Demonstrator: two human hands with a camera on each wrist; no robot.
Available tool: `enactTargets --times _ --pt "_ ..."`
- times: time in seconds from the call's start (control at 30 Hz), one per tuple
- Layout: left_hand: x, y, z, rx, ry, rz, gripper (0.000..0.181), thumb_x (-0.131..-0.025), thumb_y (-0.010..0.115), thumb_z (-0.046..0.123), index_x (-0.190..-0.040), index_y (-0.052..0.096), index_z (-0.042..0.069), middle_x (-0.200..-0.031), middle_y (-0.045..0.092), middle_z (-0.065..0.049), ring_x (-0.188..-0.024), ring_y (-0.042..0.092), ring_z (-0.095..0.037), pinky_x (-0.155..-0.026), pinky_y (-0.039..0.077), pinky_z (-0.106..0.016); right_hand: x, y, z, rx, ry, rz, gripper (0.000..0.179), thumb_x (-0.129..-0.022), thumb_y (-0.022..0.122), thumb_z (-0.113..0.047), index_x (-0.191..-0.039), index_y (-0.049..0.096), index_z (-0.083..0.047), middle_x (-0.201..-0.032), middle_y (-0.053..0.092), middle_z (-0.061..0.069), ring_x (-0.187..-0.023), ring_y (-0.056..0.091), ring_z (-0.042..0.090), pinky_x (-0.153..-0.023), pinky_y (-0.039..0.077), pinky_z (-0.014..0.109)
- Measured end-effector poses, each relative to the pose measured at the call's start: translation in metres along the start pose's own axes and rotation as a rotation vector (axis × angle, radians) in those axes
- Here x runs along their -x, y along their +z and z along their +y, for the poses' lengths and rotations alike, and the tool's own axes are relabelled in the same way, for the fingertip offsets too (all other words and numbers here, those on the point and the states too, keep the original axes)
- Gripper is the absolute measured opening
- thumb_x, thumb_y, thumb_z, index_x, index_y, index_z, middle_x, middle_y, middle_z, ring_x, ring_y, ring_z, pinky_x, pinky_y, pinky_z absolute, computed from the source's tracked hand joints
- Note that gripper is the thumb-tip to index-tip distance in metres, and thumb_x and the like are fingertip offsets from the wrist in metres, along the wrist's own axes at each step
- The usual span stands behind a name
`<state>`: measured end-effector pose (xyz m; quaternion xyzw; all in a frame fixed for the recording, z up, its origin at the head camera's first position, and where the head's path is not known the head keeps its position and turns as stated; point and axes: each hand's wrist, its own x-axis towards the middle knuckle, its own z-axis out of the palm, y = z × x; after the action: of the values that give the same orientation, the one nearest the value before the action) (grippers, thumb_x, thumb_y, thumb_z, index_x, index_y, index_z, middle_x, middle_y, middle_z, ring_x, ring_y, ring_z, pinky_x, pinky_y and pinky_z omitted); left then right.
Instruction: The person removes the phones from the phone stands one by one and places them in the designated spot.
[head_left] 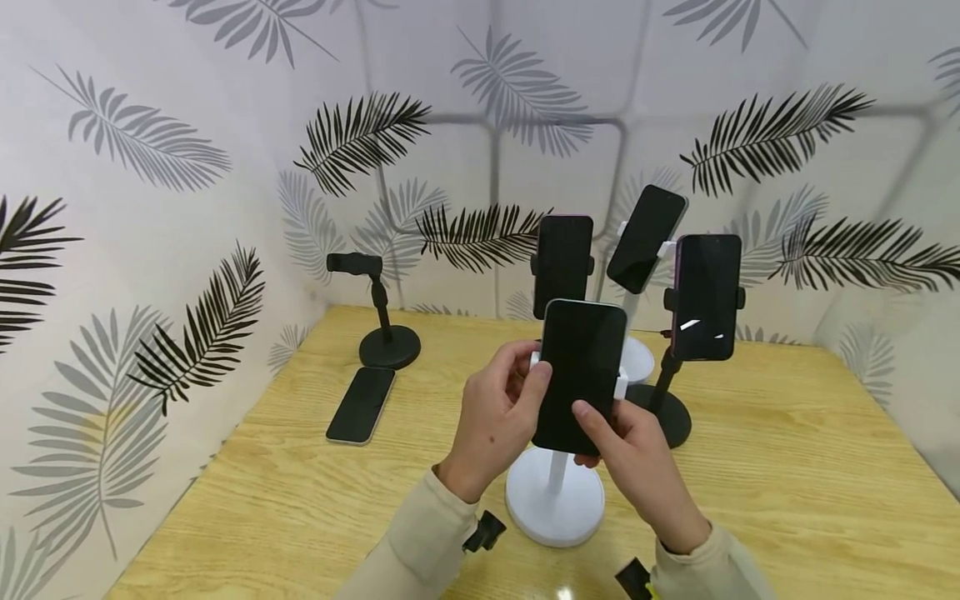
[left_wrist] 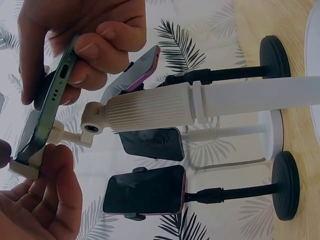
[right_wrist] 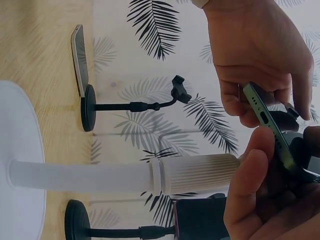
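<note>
One phone (head_left: 579, 367) gripped by both hands at a white stand

Left hand (head_left: 491, 408): thumb bent onto the screen's left edge, fingers curled behind by the clamp; grips phone and clamp together at that side. Right hand (head_left: 637, 454): thumb laid on the lower right of the screen, fingers curled behind; grips the phone low down. Pale sleeves (head_left: 423, 537) on both arms.

Phone upright, tilted, screen dark and toward the wearer. White ends of the clamp (head_left: 622, 383) at both side edges. Green lower edge with port, seen from both wrists. Directly below: white stand (head_left: 557, 504), round base flat on the tabletop (head_left: 262, 508).

Just behind, three more mounted phones: one upright (head_left: 564, 260) in black grips; one slanted (head_left: 647, 240) on a second white stand (head_left: 639, 361); one upright (head_left: 707, 296) on a black stand (head_left: 671, 421), reflections on its glass.

Off left, well apart: another phone (head_left: 361, 405) lying flat, just before an unloaded black stand (head_left: 390, 346). Beyond, pale leaf-printed wall covering (head_left: 517, 92).
</note>
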<state>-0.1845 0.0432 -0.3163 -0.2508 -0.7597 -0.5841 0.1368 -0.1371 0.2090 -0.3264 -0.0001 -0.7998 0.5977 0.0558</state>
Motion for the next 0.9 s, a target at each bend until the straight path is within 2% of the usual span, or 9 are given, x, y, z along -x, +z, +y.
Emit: enactTargets --times 0.23,0.43,0.5,0.63,0.73,0.9 --pt "0.000 0.003 -0.001 -0.021 0.022 0.031 0.027 -0.102 0.054 0.019 -0.124 0.061 0.006 -0.084 0.059 -0.006 -0.067 0.050 -0.011 -0.060 0.043 -0.019 0.001 0.005 -0.001 -0.030 0.045 0.019 0.037 -0.100 0.061 -0.028 -0.122 0.063 0.001 -0.089 0.071 0.008 -0.069 0.062 0.014 -0.066 0.055 0.027" --pt "0.000 0.005 -0.002 -0.029 0.042 0.053 0.030 -0.104 0.051 0.024 -0.125 0.061 0.005 -0.085 0.061 -0.008 -0.070 0.051 -0.012 -0.062 0.045 -0.019 0.001 0.008 -0.002 -0.035 0.029 0.021 0.034 -0.100 0.060 -0.028 -0.115 0.066 0.001 -0.075 0.067 0.006 -0.063 0.061 0.015 -0.062 0.052 0.027" --pt "0.000 0.007 -0.003 -0.047 0.075 0.067 0.031 -0.105 0.050 0.025 -0.125 0.062 0.004 -0.088 0.064 -0.009 -0.073 0.054 -0.013 -0.065 0.049 -0.020 0.001 0.009 -0.002 -0.050 0.016 0.009 0.034 -0.101 0.059 -0.028 -0.114 0.065 0.003 -0.072 0.066 0.005 -0.061 0.062 0.015 -0.061 0.053 0.027" --pt "-0.002 0.010 -0.006 -0.126 0.181 0.113 0.030 -0.105 0.049 0.024 -0.120 0.063 0.003 -0.094 0.069 -0.010 -0.079 0.061 -0.016 -0.072 0.056 -0.023 0.003 0.012 -0.002 -0.109 -0.028 -0.006 0.034 -0.102 0.056 -0.025 -0.110 0.063 0.007 -0.065 0.065 0.003 -0.056 0.063 0.015 -0.057 0.054 0.028" --pt "-0.004 0.012 -0.007 -0.181 0.247 0.144 0.029 -0.105 0.047 0.022 -0.115 0.064 0.002 -0.095 0.069 -0.010 -0.083 0.063 -0.018 -0.075 0.057 -0.027 0.004 0.013 -0.001 -0.140 -0.058 0.004 0.034 -0.103 0.055 -0.025 -0.106 0.062 0.009 -0.059 0.065 0.000 -0.053 0.064 0.017 -0.054 0.055 0.030" --pt "-0.004 0.015 -0.007 -0.197 0.264 0.161 0.026 -0.106 0.047 0.020 -0.113 0.064 0.001 -0.092 0.067 -0.010 -0.082 0.062 -0.018 -0.074 0.056 -0.027 0.006 0.014 0.000 -0.190 -0.063 0.011 0.037 -0.104 0.052 -0.027 -0.109 0.059 0.009 -0.058 0.065 -0.002 -0.051 0.063 0.016 -0.052 0.055 0.029"
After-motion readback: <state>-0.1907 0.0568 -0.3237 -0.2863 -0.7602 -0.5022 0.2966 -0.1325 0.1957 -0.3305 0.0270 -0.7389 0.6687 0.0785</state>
